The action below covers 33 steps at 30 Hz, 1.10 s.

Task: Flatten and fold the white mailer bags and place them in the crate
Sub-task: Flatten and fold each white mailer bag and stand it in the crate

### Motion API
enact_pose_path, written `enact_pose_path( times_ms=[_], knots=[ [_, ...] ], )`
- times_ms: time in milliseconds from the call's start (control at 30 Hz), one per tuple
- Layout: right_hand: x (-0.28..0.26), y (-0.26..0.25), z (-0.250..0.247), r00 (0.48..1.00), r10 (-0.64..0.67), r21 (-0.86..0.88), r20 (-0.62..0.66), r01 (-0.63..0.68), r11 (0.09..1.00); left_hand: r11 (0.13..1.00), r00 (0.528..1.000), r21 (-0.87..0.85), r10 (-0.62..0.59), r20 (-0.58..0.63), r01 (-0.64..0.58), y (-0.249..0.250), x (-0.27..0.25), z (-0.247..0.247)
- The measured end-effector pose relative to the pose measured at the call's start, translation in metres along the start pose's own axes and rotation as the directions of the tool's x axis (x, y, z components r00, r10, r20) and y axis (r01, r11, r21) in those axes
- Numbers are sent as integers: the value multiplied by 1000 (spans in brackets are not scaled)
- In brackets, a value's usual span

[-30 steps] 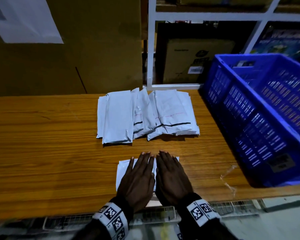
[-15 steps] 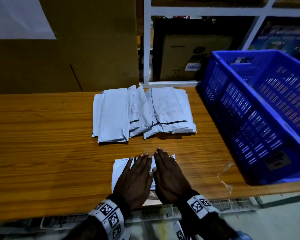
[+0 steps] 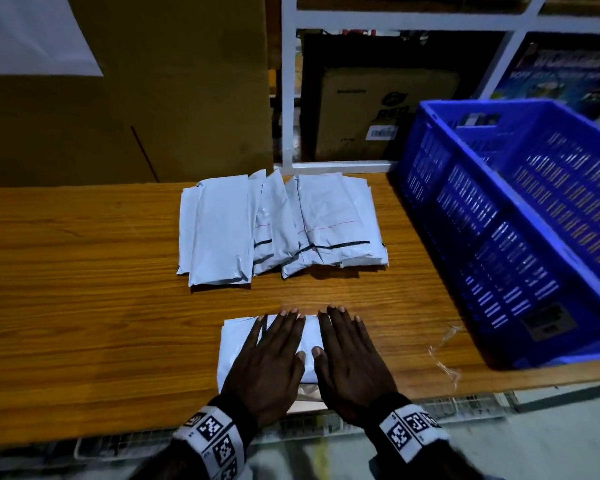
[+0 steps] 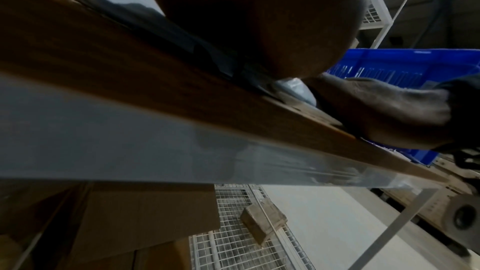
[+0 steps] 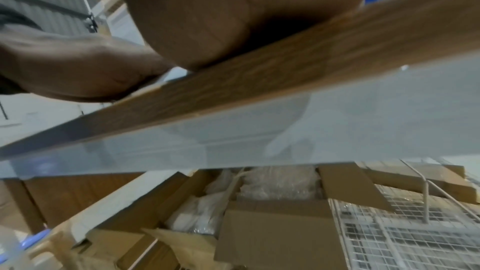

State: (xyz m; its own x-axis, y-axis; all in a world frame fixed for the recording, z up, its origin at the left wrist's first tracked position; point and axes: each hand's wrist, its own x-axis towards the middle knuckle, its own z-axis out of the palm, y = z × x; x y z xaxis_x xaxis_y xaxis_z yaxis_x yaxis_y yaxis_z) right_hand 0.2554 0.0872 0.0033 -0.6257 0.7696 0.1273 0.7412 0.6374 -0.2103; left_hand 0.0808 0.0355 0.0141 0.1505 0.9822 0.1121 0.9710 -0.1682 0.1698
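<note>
Both hands, the left hand (image 3: 271,368) and right hand (image 3: 352,365), are pressing flat-fingered on a creased, folded white mailer bag (image 3: 234,344), gripping nothing.

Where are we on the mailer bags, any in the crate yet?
Done: nothing visibly in the blue crate; only part of its inside shows. In hand: the left hand and right hand press flat on one white bag at the table's near edge, flattening it. Left: folding and crating that bag, then the pile of bags lying farther back.
</note>
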Motion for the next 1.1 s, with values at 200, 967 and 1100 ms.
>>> enact_pose_path(
  times_ms=[200, 967, 1100],
  knots=[
    [7, -4, -13, 1000, -12, -59, 9, 13, 998, 1000, 999, 1, -21, 50, 21, -7, 0, -5],
    [14, -46, -3, 998, -34, -81, 47, 38, 996, 983, 994, -150, -109, 16, 110, -31, -35, -8],
    [18, -58, -1, 988, -153, -88, 17, 154, 984, 981, 993, -160, -113, -28, 107, -28, -42, -8]
  ],
)
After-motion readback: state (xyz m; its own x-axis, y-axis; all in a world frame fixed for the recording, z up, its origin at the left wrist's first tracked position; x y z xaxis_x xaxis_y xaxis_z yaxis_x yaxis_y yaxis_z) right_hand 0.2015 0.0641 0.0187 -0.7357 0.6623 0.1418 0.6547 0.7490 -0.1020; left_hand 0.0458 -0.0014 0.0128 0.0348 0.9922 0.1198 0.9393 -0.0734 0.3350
